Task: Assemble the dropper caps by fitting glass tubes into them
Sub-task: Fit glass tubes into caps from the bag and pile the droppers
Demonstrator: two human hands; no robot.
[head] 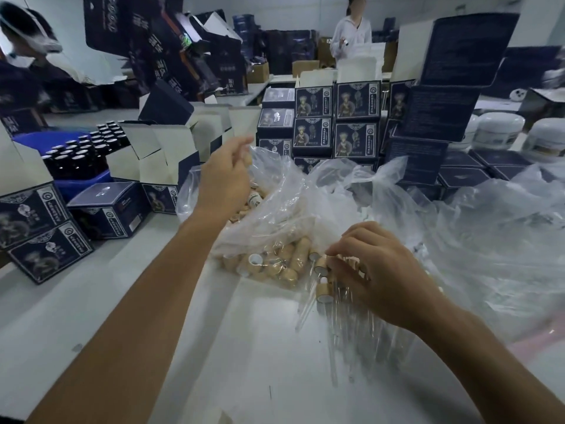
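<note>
The person's right hand (382, 273) lies low on the white desk (91, 316), and its fingers (342, 250) are curled around a small bunch of tan, wood-look dropper caps (324, 293) with clear glass tubes (305, 313) already in them. The caps stick out at the fingertips, and the thin tubes run down from there toward the person, under and just beside the palm. More clear tubes lie on the desk below this hand, but they are blurred and I cannot count them.

Just to the left of the right fingers there is an open clear plastic bag (275, 209) with a heap of loose tan caps (275, 261) inside. The nearest of them almost touch the held bunch.

The left hand (226, 175) is raised above the far side of this bag. Its fingers (241, 145) are loosely bent at the upper edge of the plastic. They are blurred, so I cannot tell if they pinch the film or hold nothing.

To the right of the right hand lies more crumpled clear plastic (495, 240). Beyond the left fingers stand stacks of dark blue printed cartons (356, 123), and far to their left a blue tray with dark glass bottles (79, 154). Two other people stand at the back of the room.
</note>
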